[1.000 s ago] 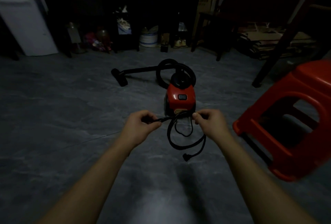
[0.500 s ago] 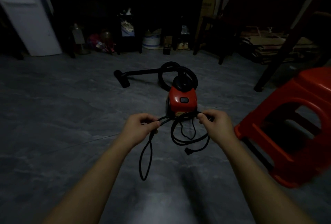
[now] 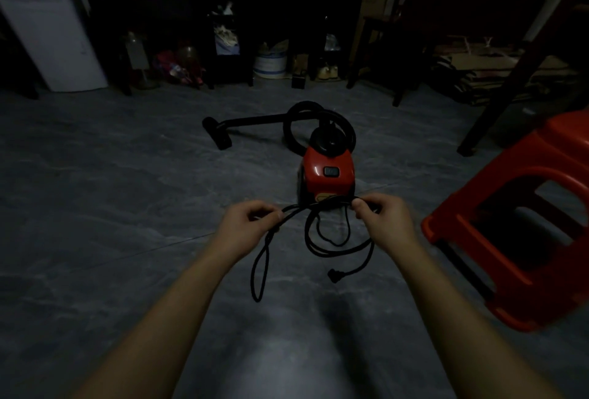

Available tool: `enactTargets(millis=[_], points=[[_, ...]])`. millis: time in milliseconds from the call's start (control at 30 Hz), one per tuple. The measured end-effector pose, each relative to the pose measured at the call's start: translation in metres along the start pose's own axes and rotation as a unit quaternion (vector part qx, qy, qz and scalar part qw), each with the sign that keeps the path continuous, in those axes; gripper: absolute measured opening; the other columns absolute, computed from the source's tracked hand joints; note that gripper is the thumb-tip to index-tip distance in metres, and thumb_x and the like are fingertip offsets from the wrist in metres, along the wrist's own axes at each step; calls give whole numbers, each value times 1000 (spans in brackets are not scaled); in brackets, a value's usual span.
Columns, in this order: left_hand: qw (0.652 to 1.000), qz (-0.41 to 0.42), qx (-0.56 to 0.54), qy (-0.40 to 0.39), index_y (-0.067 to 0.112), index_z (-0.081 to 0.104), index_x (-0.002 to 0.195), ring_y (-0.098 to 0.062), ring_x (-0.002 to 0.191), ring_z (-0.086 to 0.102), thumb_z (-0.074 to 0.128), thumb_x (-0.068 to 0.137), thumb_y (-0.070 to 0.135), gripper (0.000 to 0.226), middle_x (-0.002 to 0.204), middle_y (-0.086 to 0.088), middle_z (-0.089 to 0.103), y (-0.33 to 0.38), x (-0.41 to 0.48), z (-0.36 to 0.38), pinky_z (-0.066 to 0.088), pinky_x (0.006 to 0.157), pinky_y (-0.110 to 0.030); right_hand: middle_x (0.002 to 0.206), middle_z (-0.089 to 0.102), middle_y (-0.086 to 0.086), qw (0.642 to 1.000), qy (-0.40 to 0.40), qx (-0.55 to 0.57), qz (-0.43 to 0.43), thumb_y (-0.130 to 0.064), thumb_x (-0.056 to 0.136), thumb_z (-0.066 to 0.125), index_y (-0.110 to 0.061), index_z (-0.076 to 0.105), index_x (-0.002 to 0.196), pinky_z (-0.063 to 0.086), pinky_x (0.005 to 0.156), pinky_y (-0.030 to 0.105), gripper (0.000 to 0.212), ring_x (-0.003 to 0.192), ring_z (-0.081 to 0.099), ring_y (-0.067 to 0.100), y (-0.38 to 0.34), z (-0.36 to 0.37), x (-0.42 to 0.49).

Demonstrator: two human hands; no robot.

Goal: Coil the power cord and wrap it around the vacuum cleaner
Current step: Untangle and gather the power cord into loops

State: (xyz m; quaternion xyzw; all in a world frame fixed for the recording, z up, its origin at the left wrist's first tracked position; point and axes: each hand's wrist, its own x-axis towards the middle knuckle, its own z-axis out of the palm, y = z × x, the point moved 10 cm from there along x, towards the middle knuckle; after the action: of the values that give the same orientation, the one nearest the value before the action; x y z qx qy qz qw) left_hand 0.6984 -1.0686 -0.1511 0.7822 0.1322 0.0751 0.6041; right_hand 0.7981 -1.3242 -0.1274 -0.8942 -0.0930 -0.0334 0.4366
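Observation:
A small red vacuum cleaner [image 3: 328, 177] stands on the grey floor just beyond my hands, its black hose [image 3: 255, 120] looping back and lying out to the left. The black power cord [image 3: 322, 247] stretches between my hands. My left hand [image 3: 248, 228] pinches it, and a long narrow loop hangs below that hand. My right hand [image 3: 382, 220] grips several gathered loops that dangle under it. The plug [image 3: 334, 276] hangs free at the cord's end.
A red plastic stool [image 3: 522, 226] stands close on the right. Dark furniture, bottles, a white tub [image 3: 270, 66] and clutter line the far wall. A dark slanted leg [image 3: 497, 92] rises at the right. A white panel [image 3: 47, 22] leans at the far left.
A long loop of cord has dropped below my left hand since a second ago. My hands have drawn slightly apart, and the view has shifted a little.

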Motion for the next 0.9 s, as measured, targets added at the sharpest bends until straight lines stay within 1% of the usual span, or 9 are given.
enactTargets(millis=[167, 267, 367, 500, 600, 667, 733, 800, 900], points=[[999, -26, -19, -19, 15, 73, 85, -11, 81, 72, 65, 94, 26, 17, 87, -5, 77, -7, 1, 3, 47, 60, -9, 76, 68, -13, 1000, -14, 6, -16, -28, 94, 65, -30, 70, 83, 46, 65, 21, 12, 75, 64, 5, -9, 5, -1], [998, -45, -12, -48, 17, 74, 87, -14, 86, 73, 65, 93, 30, 16, 89, -2, 77, -12, 1, 5, 51, 69, -19, 74, 68, -12, 999, -21, 15, -28, -26, 94, 64, -30, 70, 84, 44, 63, 17, 12, 74, 64, 2, -14, 5, -2], [995, -54, -7, -79, 12, 74, 89, -3, 76, 71, 67, 92, 21, 11, 91, -3, 78, -11, -2, 12, 46, 58, -7, 74, 67, -14, 998, -34, 37, -29, -23, 94, 64, -29, 70, 84, 42, 60, 10, 13, 70, 62, -4, -17, 7, -4], [995, -54, 3, -85, 0, 71, 94, 6, 64, 66, 70, 89, 8, 9, 91, -10, 76, -13, -2, 16, 43, 51, -5, 76, 67, -18, 997, -52, 42, -32, -21, 94, 65, -29, 71, 86, 40, 63, 7, 13, 72, 61, -6, -21, 16, -6], [995, -54, 23, -82, 6, 72, 92, 4, 66, 67, 74, 86, 12, 8, 87, -6, 76, -18, 2, 13, 43, 51, -7, 76, 66, -19, 996, -59, 48, -39, -22, 93, 66, -30, 71, 88, 41, 62, 5, 11, 72, 60, -11, -23, 21, -7], [994, -51, 38, -83, 13, 73, 89, -1, 72, 68, 76, 85, 16, 6, 83, -1, 76, -23, 5, 12, 45, 55, -9, 77, 67, -18, 996, -65, 48, -38, -24, 93, 66, -29, 72, 90, 40, 64, 7, 9, 74, 62, -6, -23, 23, -7], [996, -39, 44, -63, 16, 75, 88, -3, 75, 69, 75, 86, 18, 3, 82, 1, 76, -24, 7, 9, 47, 58, -11, 78, 68, -16, 996, -65, 52, -40, -24, 93, 65, -29, 72, 89, 42, 67, 13, 10, 75, 62, -3, -23, 24, -6], [999, -35, 31, -15, 11, 75, 91, -2, 74, 67, 68, 91, 19, 10, 86, -1, 75, -25, 9, 0, 46, 58, -10, 75, 69, -14, 996, -58, 63, -40, -23, 94, 65, -31, 71, 85, 44, 68, 15, 13, 73, 63, -4, -23, 23, -5], [994, -95, 0, 55, 5, 74, 94, -15, 80, 66, 56, 98, 20, 24, 97, -10, 74, -45, 9, -16, 46, 61, -20, 73, 70, -12, 995, -39, 81, -39, -23, 94, 65, -31, 71, 81, 47, 69, 17, 17, 70, 64, -5, -23, 18, -2]])
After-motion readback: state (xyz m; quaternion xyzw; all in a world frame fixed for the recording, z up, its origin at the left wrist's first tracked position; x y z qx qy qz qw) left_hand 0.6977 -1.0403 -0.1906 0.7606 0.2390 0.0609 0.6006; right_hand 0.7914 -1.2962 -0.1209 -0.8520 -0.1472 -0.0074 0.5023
